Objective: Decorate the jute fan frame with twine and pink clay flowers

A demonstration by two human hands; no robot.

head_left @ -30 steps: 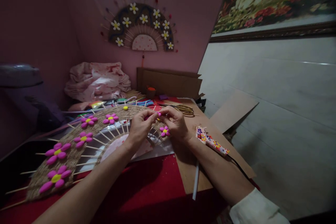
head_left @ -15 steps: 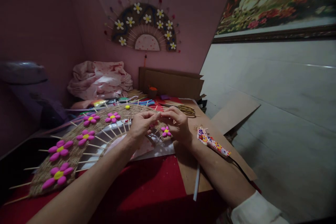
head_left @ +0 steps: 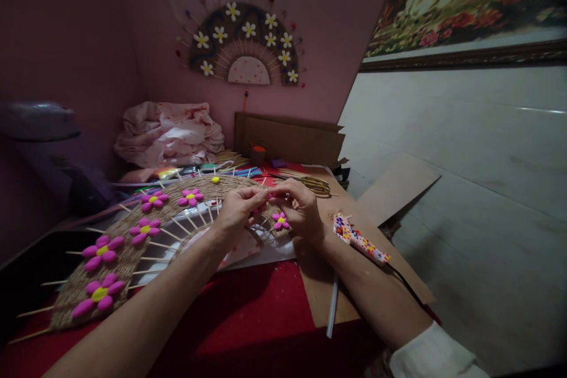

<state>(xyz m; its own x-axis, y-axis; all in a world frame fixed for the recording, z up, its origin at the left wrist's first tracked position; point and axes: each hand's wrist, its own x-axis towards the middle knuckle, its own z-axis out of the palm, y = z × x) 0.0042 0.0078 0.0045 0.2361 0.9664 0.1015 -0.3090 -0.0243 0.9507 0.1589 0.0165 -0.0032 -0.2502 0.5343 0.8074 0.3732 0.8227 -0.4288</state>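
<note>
Above the right part of a half-round twine-covered fan (head_left: pixel 121 221), my left hand (head_left: pixel 241 209) and my right hand (head_left: pixel 299 207) meet at their fingertips. Both are closed in a pinch. A speck of pink shows between the fingers, too small and covered to name. Pink puffy flowers (head_left: pixel 100 292) with yellow centres sit along the fan's band, and one more pink flower (head_left: pixel 280 221) lies just beneath my right hand. A lone yellow dot (head_left: pixel 215 180) is at the top of the band. Thin wooden sticks (head_left: pixel 162 246) radiate across the fan; my hands hide part of its right side.
Right of my forearm, a flower-patterned glue gun (head_left: pixel 361 240) with a clear glue stick (head_left: pixel 332 307) rests on cardboard (head_left: pixel 319 295). A red cloth (head_left: pixel 248 307) covers the table. Behind are crumpled pink fabric (head_left: pixel 170 133), a cardboard strip (head_left: pixel 287 139) and a finished fan (head_left: pixel 248 29) on the wall.
My fingertips have shifted slightly while staying pinched together, and a little pink now shows between them. The fan and the things around it are where they were.
</note>
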